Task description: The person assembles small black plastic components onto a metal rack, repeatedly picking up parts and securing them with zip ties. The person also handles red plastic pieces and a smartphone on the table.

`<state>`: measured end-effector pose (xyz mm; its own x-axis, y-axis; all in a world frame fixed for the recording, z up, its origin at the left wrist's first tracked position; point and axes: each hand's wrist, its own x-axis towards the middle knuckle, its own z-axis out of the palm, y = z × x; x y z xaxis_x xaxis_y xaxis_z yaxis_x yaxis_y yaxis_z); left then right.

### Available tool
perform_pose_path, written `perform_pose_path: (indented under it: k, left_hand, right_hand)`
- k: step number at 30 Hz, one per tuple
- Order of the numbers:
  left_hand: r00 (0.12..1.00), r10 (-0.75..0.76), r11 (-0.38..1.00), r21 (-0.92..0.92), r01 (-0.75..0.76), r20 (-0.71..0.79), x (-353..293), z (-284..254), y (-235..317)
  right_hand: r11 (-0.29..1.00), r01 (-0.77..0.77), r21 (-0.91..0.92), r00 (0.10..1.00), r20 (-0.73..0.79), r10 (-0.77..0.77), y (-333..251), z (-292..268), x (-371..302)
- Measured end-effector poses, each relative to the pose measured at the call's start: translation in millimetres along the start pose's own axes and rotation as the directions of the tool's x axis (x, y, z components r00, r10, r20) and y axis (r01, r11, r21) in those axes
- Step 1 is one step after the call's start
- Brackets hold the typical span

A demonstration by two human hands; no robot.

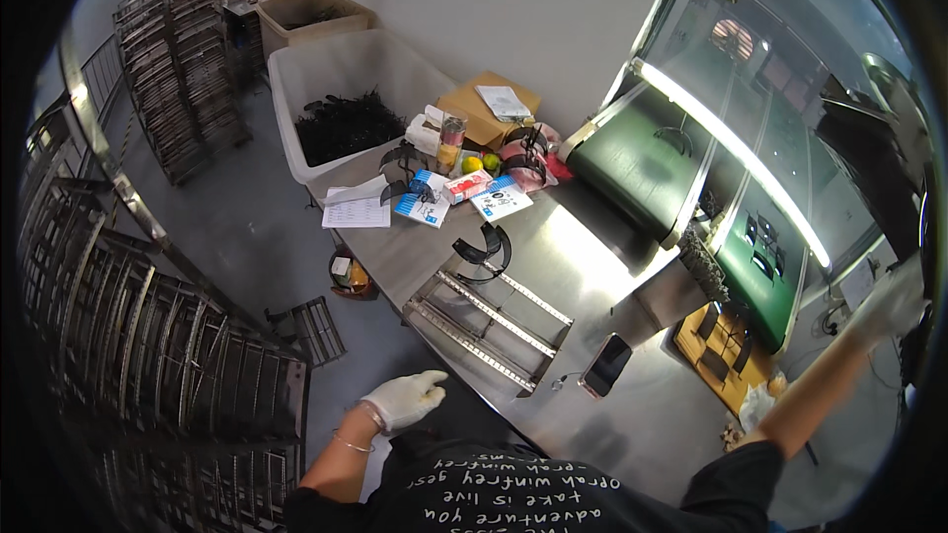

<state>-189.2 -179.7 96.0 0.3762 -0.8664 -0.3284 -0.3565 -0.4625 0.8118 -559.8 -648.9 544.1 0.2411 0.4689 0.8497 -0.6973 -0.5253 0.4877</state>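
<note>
My left hand [405,401], in a white glove, hovers by the near left edge of the metal table [415,247]. Its fingers are loosely bent and a little apart, with nothing seen in them. Out at the far right, my right hand [889,308] is stretched away, gloved too; it is smeared by motion and its fingers cannot be made out. A slotted metal rack frame [497,314] lies flat on the table, with a black curved band-shaped part [506,255] at its far end. Right of the frame rests a phone [604,365].
Green conveyor belts [642,163] run at the right under a bright tube light [736,153]. A white bin [296,138] of black parts stands behind the table. Boxes, papers and fruit [472,165] crowd the back edge. Metal racks [178,355] fill the left; a wooden board [750,375] holds black parts.
</note>
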Motion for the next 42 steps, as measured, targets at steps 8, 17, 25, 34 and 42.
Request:
perform_pose_path:
  k: [8, 17, 25, 34, 42]
  left_hand:
    - [0.983, 0.18, 0.95, -0.265, -0.167, 0.025, 87.1, -19.8, 42.5]
    - [0.775, -0.307, 0.869, -0.494, -0.008, -0.552, 176.8, -131.6, 42.9]
    - [0.826, 0.53, 0.709, 0.635, -0.307, -0.192, 477.2, -114.2, 92.9]
    - [0.765, 0.383, 0.374, 0.844, 0.384, -0.518, 753.7, -61.2, 99.7]
    - [0.851, 0.346, 0.459, 0.862, 0.213, -0.395, 733.3, -95.9, 126.5]
  right_hand:
    - [0.397, -0.918, -0.005, -0.046, 0.995, -0.094, -346.7, -36.4, -283.7]
    - [0.137, -0.984, 0.11, 0.089, 0.985, -0.148, -397.9, 38.1, -343.7]
    - [0.06, -0.997, 0.051, 0.034, 0.965, -0.261, -376.6, 43.1, -341.7]
    - [-0.039, -0.956, -0.291, -0.288, 0.955, -0.066, -325.7, -5.3, -364.6]
    - [-0.258, -0.825, -0.502, -0.526, 0.85, 0.027, -326.9, -27.4, -391.4]
